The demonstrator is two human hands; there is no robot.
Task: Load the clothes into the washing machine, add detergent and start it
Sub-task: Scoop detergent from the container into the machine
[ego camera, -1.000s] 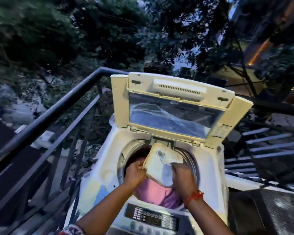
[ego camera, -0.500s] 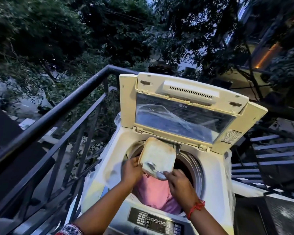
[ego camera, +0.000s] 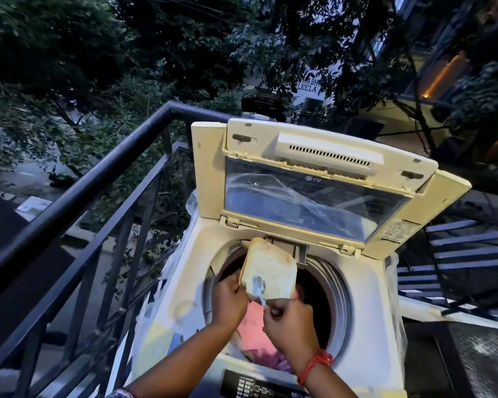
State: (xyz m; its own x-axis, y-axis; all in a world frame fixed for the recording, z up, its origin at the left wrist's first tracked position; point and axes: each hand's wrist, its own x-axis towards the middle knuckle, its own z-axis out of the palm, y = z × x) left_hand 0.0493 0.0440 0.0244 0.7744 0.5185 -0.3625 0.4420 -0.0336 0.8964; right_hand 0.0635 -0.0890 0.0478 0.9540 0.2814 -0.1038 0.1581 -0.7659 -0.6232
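Pink clothes [ego camera: 253, 331] lie in the washing machine [ego camera: 365, 326] drum; left hand [ego camera: 230, 300] grips the detergent tub [ego camera: 269, 272] above it, right hand [ego camera: 289, 323] pinches the scoop [ego camera: 258, 285], start pending.

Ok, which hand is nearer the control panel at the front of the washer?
Right. The right hand, pinching the spoon, is just above the control panel. The left hand, holding the detergent container, sits farther back over the drum.

Over the open drum of the washing machine [ego camera: 184, 282], the left hand [ego camera: 229, 300] grips a tilted cream detergent tub [ego camera: 273, 271] by its lower edge. The right hand [ego camera: 289, 323] pinches a pale scoop [ego camera: 258, 287] against the tub's mouth. Pink clothes [ego camera: 252, 328] lie below, and the lid [ego camera: 314, 179] stands upright.
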